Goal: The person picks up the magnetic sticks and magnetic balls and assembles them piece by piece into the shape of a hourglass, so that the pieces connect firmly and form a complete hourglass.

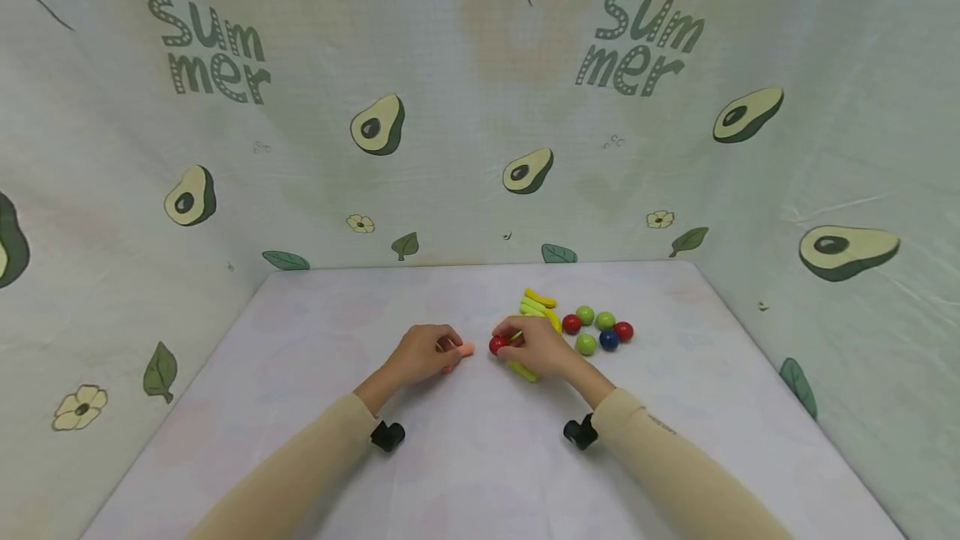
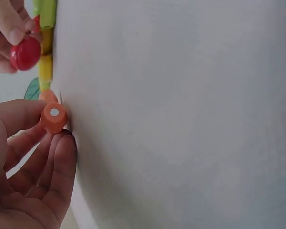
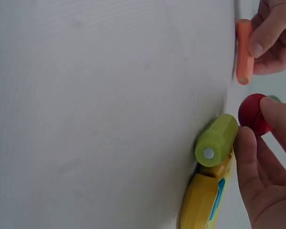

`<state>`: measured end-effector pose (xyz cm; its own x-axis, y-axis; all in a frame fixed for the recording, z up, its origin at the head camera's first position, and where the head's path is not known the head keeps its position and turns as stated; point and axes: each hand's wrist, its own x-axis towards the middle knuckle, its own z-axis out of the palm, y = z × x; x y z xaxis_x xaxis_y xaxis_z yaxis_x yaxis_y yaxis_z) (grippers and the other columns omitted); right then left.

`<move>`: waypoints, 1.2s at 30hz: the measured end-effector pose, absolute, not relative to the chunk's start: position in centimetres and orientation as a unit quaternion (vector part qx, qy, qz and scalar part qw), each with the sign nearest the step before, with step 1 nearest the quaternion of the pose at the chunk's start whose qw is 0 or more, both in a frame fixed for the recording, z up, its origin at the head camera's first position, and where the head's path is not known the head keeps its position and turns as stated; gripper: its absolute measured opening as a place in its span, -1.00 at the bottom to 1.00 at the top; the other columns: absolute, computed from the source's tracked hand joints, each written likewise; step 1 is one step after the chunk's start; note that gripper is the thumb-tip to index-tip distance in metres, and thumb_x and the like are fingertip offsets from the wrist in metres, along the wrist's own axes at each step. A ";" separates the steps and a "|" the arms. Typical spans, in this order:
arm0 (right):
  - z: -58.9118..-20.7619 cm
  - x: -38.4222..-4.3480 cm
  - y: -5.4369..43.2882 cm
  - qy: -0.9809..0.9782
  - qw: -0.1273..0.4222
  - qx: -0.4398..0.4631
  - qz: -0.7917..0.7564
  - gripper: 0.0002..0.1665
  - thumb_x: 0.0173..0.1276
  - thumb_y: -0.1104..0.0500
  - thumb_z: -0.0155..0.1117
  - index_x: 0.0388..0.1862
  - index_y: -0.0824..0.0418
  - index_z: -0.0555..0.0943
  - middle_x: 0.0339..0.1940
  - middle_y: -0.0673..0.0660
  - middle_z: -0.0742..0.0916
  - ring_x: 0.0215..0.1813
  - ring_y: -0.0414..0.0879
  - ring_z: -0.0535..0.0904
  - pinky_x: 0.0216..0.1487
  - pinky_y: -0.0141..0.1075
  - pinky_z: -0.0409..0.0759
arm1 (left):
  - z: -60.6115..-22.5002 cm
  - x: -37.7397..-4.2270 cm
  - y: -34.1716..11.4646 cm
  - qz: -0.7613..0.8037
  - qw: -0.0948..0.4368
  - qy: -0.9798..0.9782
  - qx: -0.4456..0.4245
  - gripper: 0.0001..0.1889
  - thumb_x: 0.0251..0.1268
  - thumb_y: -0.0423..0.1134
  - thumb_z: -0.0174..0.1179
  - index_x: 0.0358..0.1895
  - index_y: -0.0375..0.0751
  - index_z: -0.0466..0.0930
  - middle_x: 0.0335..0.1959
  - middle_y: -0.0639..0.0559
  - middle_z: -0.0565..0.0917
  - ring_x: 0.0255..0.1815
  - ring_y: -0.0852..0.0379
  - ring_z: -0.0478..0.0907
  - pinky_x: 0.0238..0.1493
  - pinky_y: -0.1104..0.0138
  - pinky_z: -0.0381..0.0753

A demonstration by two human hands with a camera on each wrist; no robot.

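Between thumb and fingers my left hand point(image 1: 423, 352) pinches an orange magnetic rod point(image 2: 53, 125), just over the table. A pale round dot marks the rod's end, and a bit more orange shows behind it in the left wrist view. My right hand point(image 1: 543, 346) holds a red ball point(image 3: 252, 114) by its fingertips, apart from the orange rod. Beside the right fingers lies a green rod point(image 3: 218, 139) with a pale dot on its end. Next to that one are yellow rods point(image 3: 198, 202), partly hidden by the hand in the head view.
Right of the right hand sits a loose group of balls: green ones point(image 1: 586, 345), red ones point(image 1: 623, 331) and a dark blue one point(image 1: 609, 341). Several yellow and green rods point(image 1: 540, 298) lie behind that hand. A printed cloth point(image 1: 450, 190) hangs around the white table point(image 1: 480, 473).
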<state>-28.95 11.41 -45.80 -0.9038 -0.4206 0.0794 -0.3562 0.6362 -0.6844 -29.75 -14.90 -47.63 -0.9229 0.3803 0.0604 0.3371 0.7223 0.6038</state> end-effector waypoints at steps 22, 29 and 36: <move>-46.3 -29.2 8.6 0.906 0.050 -0.212 -0.364 -0.71 0.48 0.21 0.45 0.14 0.15 0.72 0.01 0.10 0.81 -0.06 -0.09 0.71 0.10 -0.12 0.74 | -47.7 -28.9 -14.1 0.335 0.039 0.926 0.171 -0.79 0.46 -0.14 0.40 0.03 -0.11 0.74 -0.55 0.20 0.65 -0.41 0.22 0.56 -0.28 0.29 0.58; -46.5 -29.2 8.6 0.903 0.052 -0.203 -0.376 -0.70 0.49 0.22 0.44 0.15 0.16 0.70 0.02 0.12 0.81 -0.05 -0.07 0.75 0.10 -0.11 0.75 | -47.5 -28.4 -13.9 0.338 0.038 0.924 0.175 -0.74 0.40 -0.22 0.40 0.09 -0.11 0.75 -0.45 0.19 0.68 -0.38 0.21 0.56 -0.28 0.29 0.58; -46.7 -29.4 8.4 0.906 0.046 -0.189 -0.375 -0.69 0.48 0.17 0.46 0.16 0.14 0.69 0.00 0.11 0.82 -0.06 -0.07 0.75 0.11 -0.10 0.74 | -47.2 -28.0 -13.8 0.356 0.051 0.918 0.169 -0.77 0.40 -0.24 0.42 0.04 -0.16 0.70 -0.36 0.14 0.71 -0.42 0.23 0.62 -0.34 0.34 0.63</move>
